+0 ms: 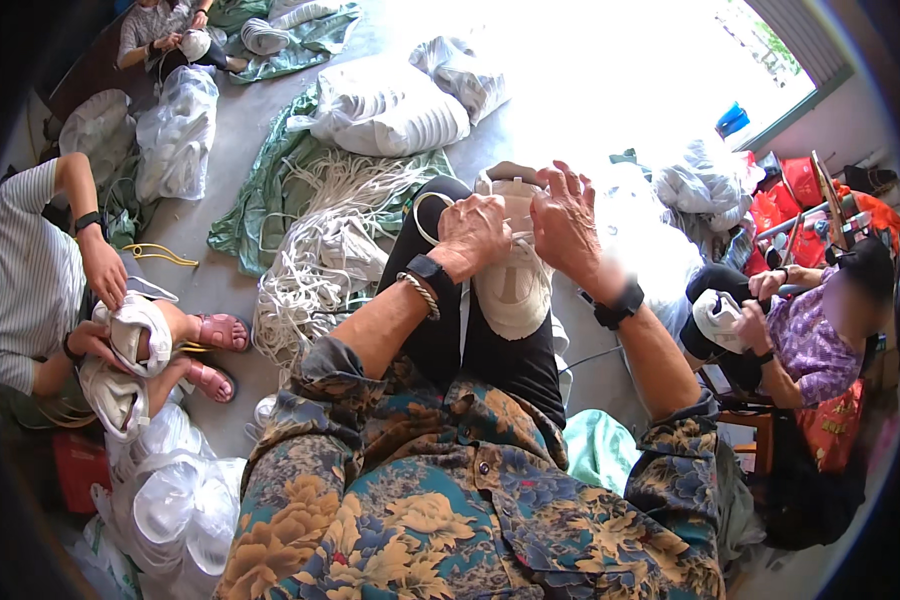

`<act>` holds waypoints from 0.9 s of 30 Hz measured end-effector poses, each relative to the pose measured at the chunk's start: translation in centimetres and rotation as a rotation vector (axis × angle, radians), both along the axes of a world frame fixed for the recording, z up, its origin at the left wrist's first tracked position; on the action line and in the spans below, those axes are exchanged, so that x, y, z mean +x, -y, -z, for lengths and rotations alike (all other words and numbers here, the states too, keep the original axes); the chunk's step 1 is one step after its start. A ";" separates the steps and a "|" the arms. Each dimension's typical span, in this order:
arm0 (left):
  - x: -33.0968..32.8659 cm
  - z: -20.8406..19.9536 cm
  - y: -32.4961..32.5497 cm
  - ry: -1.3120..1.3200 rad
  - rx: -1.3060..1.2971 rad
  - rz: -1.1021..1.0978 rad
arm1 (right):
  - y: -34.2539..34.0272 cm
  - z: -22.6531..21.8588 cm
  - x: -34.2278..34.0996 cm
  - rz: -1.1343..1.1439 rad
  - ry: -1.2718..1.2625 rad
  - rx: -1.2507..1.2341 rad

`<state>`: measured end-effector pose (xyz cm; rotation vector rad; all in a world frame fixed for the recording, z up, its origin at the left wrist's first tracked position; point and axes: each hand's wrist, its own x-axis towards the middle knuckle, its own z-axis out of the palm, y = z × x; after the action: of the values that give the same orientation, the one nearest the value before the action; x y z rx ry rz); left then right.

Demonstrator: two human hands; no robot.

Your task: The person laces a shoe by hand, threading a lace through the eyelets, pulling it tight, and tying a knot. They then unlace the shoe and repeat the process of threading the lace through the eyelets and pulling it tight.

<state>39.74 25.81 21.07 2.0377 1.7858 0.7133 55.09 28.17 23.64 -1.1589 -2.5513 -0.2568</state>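
One white shoe [515, 275] lies on the person's lap, cream, with a pale side patch. The left hand [473, 232] pinches its lace [422, 212]; the right hand [564, 222] grips its upper edge. Three other people sit around, each holding a shoe.

I see clear plastic bags of white shoe parts [175, 135] on the floor, upper left; another clear bag [175, 500] lower left.

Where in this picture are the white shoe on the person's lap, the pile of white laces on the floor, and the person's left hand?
white shoe [515, 290], head view, on its bare side panel.
pile of white laces [315, 250], head view, on the middle of the tangle.
left hand [473, 232], head view, on the back of the hand.
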 end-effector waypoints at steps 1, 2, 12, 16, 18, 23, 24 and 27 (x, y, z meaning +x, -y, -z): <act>0.0 0.1 0.0 -0.002 -0.002 0.000 | 0.0 0.3 0.0 0.000 -0.002 -0.002; 0.0 0.2 -0.1 0.014 0.005 0.005 | -0.1 0.8 0.0 0.024 -0.060 -0.039; -0.3 1.0 -0.4 0.118 0.046 0.035 | 0.0 4.5 -0.1 0.099 -0.484 -0.198; -0.4 1.3 -0.3 0.134 0.024 0.035 | 0.1 4.1 0.2 0.010 -0.479 -0.166; -0.4 1.1 -0.1 0.141 0.027 0.026 | 0.1 2.8 0.9 0.012 -0.371 -0.183; -0.1 -0.3 -0.1 0.082 -0.093 0.043 | 0.2 3.0 -0.1 0.143 -0.175 -0.148; 0.0 -0.4 -0.3 0.082 -0.125 0.046 | 0.5 3.6 -0.6 0.164 -0.176 -0.108; -0.3 0.4 -0.5 0.115 -0.109 0.045 | 0.6 3.8 -0.8 0.160 -0.188 -0.128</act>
<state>39.42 26.35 20.63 1.9201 1.6718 0.6904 54.33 27.56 19.85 -1.3680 -2.3444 -0.0192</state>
